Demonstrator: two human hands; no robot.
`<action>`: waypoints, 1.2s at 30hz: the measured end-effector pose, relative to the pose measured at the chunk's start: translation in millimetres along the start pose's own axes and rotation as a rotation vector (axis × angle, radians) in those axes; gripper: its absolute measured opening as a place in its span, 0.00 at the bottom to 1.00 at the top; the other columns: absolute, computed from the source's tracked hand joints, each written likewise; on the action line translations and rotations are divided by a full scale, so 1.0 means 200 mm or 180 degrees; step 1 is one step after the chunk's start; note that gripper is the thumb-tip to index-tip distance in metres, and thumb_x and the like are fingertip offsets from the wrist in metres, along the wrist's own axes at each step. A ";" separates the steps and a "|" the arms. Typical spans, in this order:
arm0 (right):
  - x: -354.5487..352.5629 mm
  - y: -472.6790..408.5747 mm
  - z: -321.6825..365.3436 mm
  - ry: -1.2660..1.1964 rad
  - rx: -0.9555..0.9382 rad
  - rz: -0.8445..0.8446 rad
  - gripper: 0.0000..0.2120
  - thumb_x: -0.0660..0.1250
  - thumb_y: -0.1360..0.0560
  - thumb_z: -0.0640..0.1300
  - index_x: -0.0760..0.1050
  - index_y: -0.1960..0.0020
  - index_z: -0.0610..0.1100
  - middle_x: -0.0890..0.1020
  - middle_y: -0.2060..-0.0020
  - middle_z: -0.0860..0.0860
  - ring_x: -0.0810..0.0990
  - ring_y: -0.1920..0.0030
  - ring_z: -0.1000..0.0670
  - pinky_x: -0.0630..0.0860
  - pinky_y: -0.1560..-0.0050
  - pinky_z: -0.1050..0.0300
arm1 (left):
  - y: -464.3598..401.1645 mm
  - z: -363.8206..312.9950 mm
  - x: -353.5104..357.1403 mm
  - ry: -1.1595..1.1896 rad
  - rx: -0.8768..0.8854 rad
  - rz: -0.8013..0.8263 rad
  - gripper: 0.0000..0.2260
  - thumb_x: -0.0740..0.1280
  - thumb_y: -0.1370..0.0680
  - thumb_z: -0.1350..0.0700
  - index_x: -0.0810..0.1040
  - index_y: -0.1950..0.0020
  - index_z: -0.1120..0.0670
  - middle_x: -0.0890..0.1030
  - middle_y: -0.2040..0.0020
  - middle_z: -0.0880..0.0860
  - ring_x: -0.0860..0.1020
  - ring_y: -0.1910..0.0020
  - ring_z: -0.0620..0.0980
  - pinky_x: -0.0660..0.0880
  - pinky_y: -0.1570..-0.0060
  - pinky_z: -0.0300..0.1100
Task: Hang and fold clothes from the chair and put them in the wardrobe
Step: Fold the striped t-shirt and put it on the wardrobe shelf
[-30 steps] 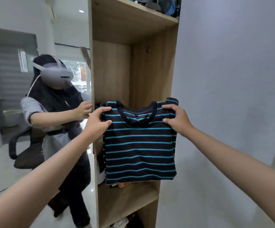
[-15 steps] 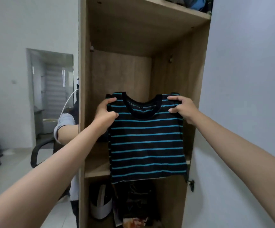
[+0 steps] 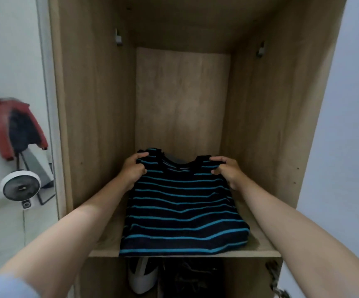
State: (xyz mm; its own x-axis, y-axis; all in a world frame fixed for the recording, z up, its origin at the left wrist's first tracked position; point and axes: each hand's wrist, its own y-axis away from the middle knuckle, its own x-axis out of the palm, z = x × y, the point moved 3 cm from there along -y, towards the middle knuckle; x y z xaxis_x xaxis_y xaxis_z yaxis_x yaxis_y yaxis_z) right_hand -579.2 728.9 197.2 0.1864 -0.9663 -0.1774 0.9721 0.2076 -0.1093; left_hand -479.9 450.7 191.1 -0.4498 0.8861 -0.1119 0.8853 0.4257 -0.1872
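A folded black shirt with blue stripes (image 3: 183, 214) lies flat on the wooden wardrobe shelf (image 3: 258, 244), collar toward the back. My left hand (image 3: 132, 169) grips its left shoulder and my right hand (image 3: 228, 169) grips its right shoulder, fingers curled into the fabric. The shirt's lower hem reaches the shelf's front edge. Both forearms reach into the open wardrobe (image 3: 101, 104).
Below the shelf sit a white and black object (image 3: 141, 276) and dark items (image 3: 191, 276). To the left, a mirror door shows a red and black garment (image 3: 13, 130) and a small white fan (image 3: 20, 187). A white wall (image 3: 350, 125) stands on the right.
The shirt went from hanging upright in front of the wardrobe to lying flat on the shelf. Both hands moved forward and down with it, and the view came closer.
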 end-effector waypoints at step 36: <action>0.06 0.83 -0.35 0.3693 -0.0168 0.0232 0.28 0.40 0.21 0.65 0.47 0.23 0.60 0.53 0.23 0.52 0.54 0.24 0.46 0.49 0.29 0.34 | 0.72 0.26 0.05 -0.3635 0.0780 0.1670 0.30 0.46 0.22 0.34 0.46 0.23 0.43 0.45 0.21 0.51 0.44 0.23 0.53 0.40 0.27 0.52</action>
State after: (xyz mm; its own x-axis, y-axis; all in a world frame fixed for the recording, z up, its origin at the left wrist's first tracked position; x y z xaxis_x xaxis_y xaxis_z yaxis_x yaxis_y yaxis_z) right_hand -425.8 761.5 108.7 -0.0272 -0.2381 -0.9709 0.9522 0.2896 -0.0977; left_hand -362.9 510.5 113.1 -0.0086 0.2252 -0.9743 0.9966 -0.0780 -0.0268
